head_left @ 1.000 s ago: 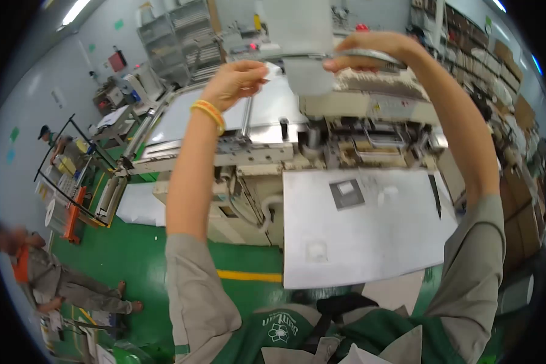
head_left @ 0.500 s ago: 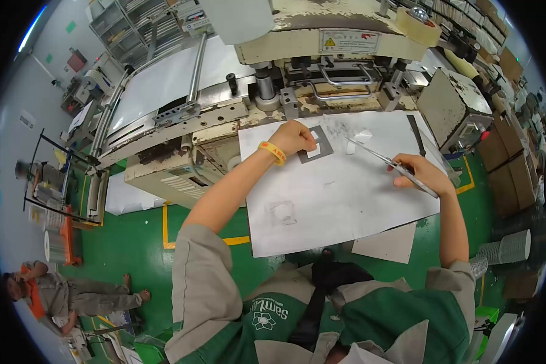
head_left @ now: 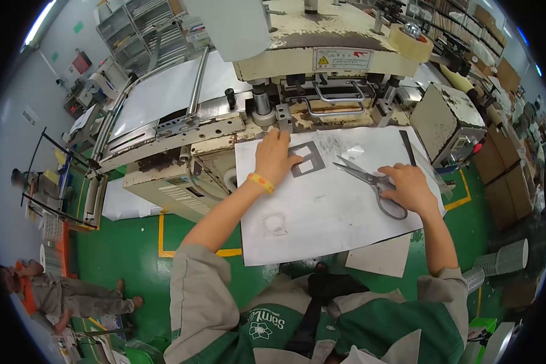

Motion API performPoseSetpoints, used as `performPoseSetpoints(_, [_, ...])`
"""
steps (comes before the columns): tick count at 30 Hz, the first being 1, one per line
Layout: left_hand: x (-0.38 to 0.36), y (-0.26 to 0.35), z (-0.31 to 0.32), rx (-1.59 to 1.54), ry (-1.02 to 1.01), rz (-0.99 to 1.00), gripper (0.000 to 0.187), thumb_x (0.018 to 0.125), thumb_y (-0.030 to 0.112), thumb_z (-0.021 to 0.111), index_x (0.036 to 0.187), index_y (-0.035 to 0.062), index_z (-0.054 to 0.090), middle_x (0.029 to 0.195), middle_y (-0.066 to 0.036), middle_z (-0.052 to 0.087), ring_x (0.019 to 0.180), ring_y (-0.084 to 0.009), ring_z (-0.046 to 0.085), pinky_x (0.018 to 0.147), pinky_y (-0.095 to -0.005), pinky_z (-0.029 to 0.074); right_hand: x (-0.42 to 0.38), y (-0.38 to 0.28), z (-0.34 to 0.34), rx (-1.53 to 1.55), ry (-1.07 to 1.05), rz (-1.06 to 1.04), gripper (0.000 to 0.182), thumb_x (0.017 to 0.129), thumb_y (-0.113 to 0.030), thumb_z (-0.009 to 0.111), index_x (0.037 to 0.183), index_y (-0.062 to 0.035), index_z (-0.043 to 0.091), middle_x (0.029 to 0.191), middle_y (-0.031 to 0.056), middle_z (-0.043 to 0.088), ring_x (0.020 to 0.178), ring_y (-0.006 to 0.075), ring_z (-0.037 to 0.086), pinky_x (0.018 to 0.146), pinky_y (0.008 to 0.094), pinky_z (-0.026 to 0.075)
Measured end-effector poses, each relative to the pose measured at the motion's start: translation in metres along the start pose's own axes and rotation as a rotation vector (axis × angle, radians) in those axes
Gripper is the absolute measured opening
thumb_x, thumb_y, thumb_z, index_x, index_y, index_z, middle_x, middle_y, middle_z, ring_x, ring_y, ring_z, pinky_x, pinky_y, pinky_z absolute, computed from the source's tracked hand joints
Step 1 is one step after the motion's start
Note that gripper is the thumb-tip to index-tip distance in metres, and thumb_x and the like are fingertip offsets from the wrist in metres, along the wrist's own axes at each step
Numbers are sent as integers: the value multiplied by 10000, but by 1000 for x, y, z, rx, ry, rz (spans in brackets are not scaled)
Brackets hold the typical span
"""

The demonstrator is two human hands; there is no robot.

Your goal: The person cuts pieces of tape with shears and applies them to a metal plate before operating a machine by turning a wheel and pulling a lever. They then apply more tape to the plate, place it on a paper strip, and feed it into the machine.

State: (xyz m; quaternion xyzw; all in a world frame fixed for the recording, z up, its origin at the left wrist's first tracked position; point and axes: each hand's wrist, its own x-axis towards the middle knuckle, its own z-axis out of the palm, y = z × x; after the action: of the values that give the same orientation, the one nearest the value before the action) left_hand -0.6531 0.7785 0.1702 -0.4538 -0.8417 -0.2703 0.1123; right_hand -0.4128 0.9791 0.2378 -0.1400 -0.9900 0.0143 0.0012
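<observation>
My left hand lies with its fingers stretched toward the machine, its thumb at the left edge of a flat dark grey frame with rectangular cut-outs. My right hand has its thumb and fingers at the handles of a pair of scissors. The blades point left over the white sheet and stand slightly apart. Behind the scissors is a small shiny translucent scrap. A faint square mark shows on the sheet's near left part.
A worn cream press machine with metal handles stands behind the sheet. A black strip lies at the sheet's right side. Tape rolls sit on top of the machine. Another person is at the far left.
The scissors have come down toward the sheet and their blades have parted a little. My left hand has shifted left off the frame's opening, and its fingers have stretched out.
</observation>
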Motion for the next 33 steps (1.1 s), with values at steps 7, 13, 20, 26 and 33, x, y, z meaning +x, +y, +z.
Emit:
performPoseSetpoints(7, [-22, -18, 8, -158, -201, -127, 617, 512, 414, 814, 963, 65, 576, 997, -106, 467, 990, -279, 417, 844, -359, 319, 111, -71, 47, 437, 258, -329, 200, 806, -213, 617, 973, -104, 630, 905, 70, 571, 843, 255, 571, 734, 368, 459])
performPoseSetpoints(13, [-14, -15, 16, -196, -281, -225, 715, 474, 359, 843, 1032, 51, 522, 1048, -116, 447, 1033, -285, 407, 871, -366, 314, 150, -87, 86, 528, 183, -90, 384, 700, -399, 708, 951, -142, 573, 926, 69, 525, 931, 261, 533, 762, 370, 440])
performPoseSetpoints(20, [-4, -21, 14, -217, -343, -196, 885, 430, 348, 867, 1114, 38, 399, 1096, -142, 420, 1086, -299, 391, 899, -379, 314, 159, -77, 87, 580, 145, -127, 589, 569, -437, 798, 957, -78, 538, 994, 125, 500, 968, 285, 498, 795, 363, 425])
performPoseSetpoints(26, [-21, -4, 8, -879, -183, -275, 601, 658, 77, 766, 1106, 21, 370, 677, -42, 531, 615, -140, 560, 571, -256, 469, 138, -73, 53, 926, 36, -196, 413, 645, -276, 782, 872, -51, 521, 832, 84, 570, 774, 182, 555, 692, 281, 429])
performPoseSetpoints(33, [-54, 54, -25, -1342, -318, -453, 210, 788, 67, 680, 958, 7, 571, 868, -42, 615, 744, -99, 601, 675, -247, 534, 72, -66, 27, 1296, 50, -163, 278, 765, -215, 701, 952, -39, 597, 812, -5, 576, 692, 68, 480, 623, 217, 394])
